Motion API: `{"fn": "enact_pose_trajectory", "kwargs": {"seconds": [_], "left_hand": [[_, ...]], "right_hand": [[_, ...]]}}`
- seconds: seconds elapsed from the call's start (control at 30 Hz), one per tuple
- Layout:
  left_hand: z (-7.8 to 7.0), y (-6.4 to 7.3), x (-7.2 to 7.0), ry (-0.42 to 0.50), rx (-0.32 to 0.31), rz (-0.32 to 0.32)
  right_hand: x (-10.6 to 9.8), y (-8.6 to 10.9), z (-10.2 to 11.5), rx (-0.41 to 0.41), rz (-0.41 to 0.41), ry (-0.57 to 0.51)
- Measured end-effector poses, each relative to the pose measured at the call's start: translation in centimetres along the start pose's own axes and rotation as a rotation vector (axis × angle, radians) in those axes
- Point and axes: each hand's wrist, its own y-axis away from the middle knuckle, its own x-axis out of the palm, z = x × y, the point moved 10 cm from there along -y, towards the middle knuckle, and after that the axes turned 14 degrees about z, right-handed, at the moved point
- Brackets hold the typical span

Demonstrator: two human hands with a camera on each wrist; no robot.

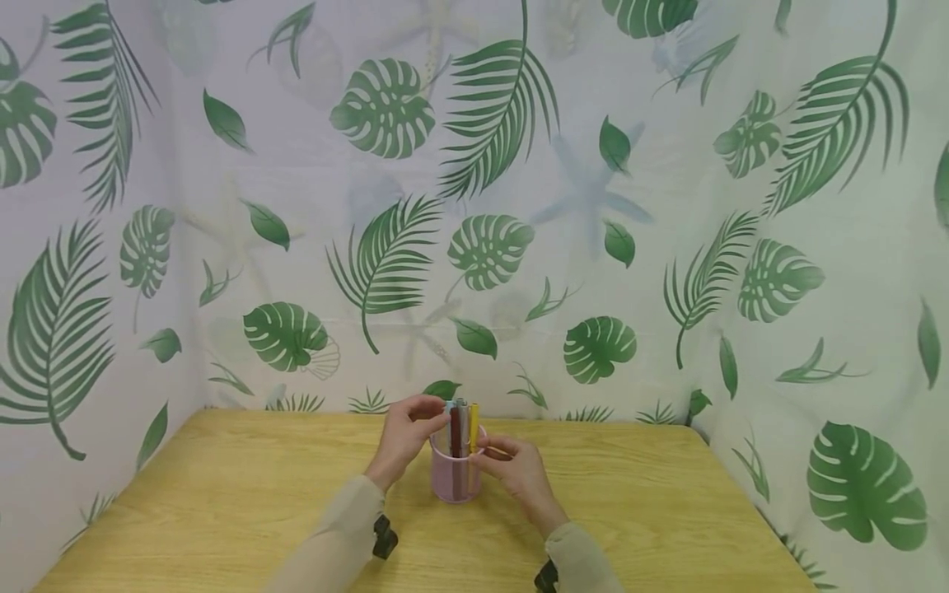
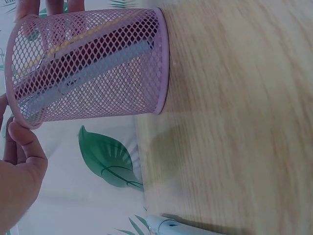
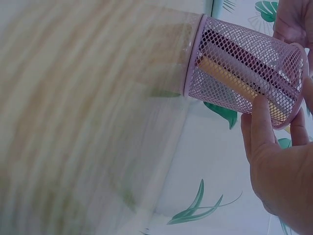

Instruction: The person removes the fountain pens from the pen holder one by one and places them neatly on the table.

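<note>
A pink mesh pen cup [image 1: 455, 478] stands upright on the table with several pens inside. A light blue pen [image 2: 93, 68], a dark red pen [image 1: 455, 432] and a yellow pen [image 1: 474, 424] show among them, leaning in the cup. My left hand [image 1: 406, 432] is at the left of the cup's mouth, thumb and fingers curled at the light blue pen's top end, which they partly hide. From the right, my right hand [image 1: 519, 473] holds the cup near its rim, with a finger [image 3: 261, 117] against the mesh.
Wood-grain table [image 1: 638, 511] under the cup. Another light blue pen [image 2: 183, 227] lies on it to the cup's left, hidden behind the left arm in the head view. A leaf-print sheet [image 1: 511, 272] hangs behind and along both sides.
</note>
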Motion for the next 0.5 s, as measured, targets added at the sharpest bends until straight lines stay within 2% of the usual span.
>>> {"fn": "enact_pose_trajectory", "kwargs": {"seconds": [0.23,0.5], "left_hand": [[-0.27,0.11,0.36,-0.020,0.035,0.010],[-0.54,0.09,0.88,-0.117,0.044,0.005]], "right_hand": [[0.06,0.13,-0.04,0.001,-0.012,0.012],[0.16,0.17,0.03,0.001,0.002,-0.007]]}}
